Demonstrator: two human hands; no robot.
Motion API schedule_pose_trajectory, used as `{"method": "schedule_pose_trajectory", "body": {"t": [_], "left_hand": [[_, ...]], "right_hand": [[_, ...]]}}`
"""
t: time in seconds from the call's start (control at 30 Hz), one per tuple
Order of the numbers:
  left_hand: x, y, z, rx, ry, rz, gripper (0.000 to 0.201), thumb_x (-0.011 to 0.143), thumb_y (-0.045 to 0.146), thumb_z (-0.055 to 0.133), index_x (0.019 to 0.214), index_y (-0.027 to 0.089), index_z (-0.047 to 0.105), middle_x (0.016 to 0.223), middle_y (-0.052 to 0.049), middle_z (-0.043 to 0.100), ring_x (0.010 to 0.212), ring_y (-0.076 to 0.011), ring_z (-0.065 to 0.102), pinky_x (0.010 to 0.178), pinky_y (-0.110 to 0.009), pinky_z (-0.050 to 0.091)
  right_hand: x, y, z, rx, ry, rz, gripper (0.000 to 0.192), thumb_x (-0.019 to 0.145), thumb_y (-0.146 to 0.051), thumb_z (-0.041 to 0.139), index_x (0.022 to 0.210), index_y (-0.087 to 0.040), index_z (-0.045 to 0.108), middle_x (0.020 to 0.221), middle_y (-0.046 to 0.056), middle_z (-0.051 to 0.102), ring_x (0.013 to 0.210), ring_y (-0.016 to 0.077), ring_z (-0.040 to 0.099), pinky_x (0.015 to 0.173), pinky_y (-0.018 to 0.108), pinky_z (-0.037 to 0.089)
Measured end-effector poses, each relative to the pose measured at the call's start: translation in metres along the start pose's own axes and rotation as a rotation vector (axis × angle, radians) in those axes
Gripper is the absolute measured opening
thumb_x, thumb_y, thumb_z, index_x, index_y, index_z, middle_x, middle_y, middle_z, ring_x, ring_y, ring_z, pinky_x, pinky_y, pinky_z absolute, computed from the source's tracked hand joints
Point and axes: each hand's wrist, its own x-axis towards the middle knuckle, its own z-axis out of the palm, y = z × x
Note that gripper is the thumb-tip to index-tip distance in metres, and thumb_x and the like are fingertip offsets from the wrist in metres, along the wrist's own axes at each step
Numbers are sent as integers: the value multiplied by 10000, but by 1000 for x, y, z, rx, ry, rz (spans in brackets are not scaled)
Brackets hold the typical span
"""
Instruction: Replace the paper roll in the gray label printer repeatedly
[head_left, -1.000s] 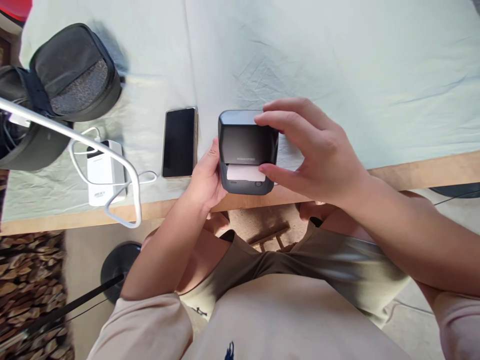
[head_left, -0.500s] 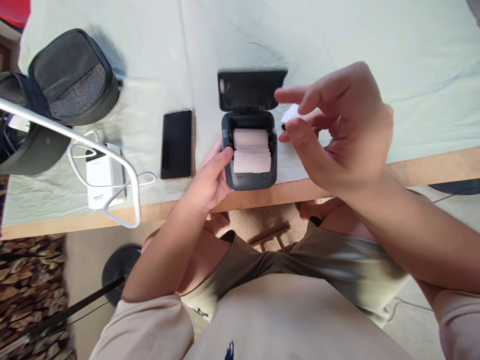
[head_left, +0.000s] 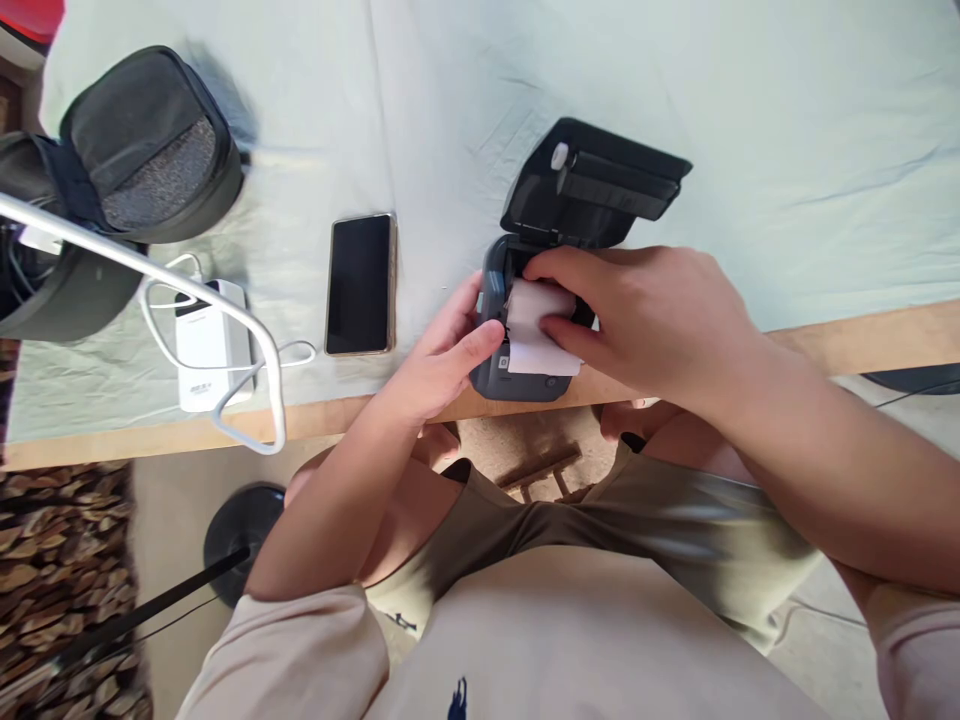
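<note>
table (head_left: 862, 340), pale cloth | 1 printer (head_left: 517, 380), lid up | left hand (head_left: 442, 360) grips printer | right hand (head_left: 645, 320) fingers pinch 1 paper roll (head_left: 536, 345) | 1 phone (head_left: 360, 283)

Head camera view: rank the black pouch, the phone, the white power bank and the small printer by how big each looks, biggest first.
1. black pouch
2. small printer, with its lid open
3. phone
4. white power bank, partly hidden by a white bar, so its place below the phone is unsure.

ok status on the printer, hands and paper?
Left hand braces printer at table edge. Right hand fingers on paper roll in open bay. Lid up. Phone apart at left, nothing in the way.
</note>
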Motion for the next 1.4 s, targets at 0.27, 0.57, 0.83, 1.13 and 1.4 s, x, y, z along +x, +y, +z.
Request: {"method": "schedule_pose_trajectory", "body": {"t": [0.27, 0.57, 0.83, 1.13, 1.4], "left_hand": [[4, 2, 6, -155, 172, -17, 502, 896, 531, 884, 1255, 217, 728, 1262, -78, 825, 1432, -385, 702, 1084, -430, 690], [7, 7, 5, -213, 345, -79, 211, 1017, 434, 691, 1019, 227, 736, 990, -20, 844, 1353, -312, 761, 1031, -352, 699], [6, 6, 7, -135, 293, -49, 283, 974, 503, 762, 1035, 230, 719, 1107, -23, 858, 1378, -331, 746, 1032, -372, 704], [6, 5, 6, -174, 265, -39, 337, 958, 546, 793, 1072, 237, 722, 1259, -23, 850, 1426, -331, 717, 1068, -364, 694], [6, 6, 8, -137, 301, -38, 340, 928, 529, 805, 1058, 232, 703, 1225, -55, 848, 1495, -357, 659, 1096, -384, 682]], "right_hand": [[-3, 15, -11, 719, 152, 20, 446, 798, -232, 673, 1240, -284, 700, 905, -9, 772, 536, 126, 513, 521, 305, 399], [16, 43, -16, 1150, 536, 318, 174, 814, -252, 716, 933, -303, 600, 1009, 30, 707, 753, 210, 655, 670, 384, 553], [30, 108, 15, 357, 439, 393, 466, 810, -218, 746, 1251, -321, 637, 1218, 49, 760, 1150, 302, 713, 1043, 495, 559], [15, 71, -1, 125, 423, 324, 595, 969, -324, 525, 1509, -86, 597, 1227, 205, 751, 1160, 363, 741, 1075, 493, 554], [22, 35, 23, 3, -54, 303, 540, 1068, -557, 468, 1415, -228, 719, 1140, 188, 764, 952, 352, 694, 799, 455, 520]]}}
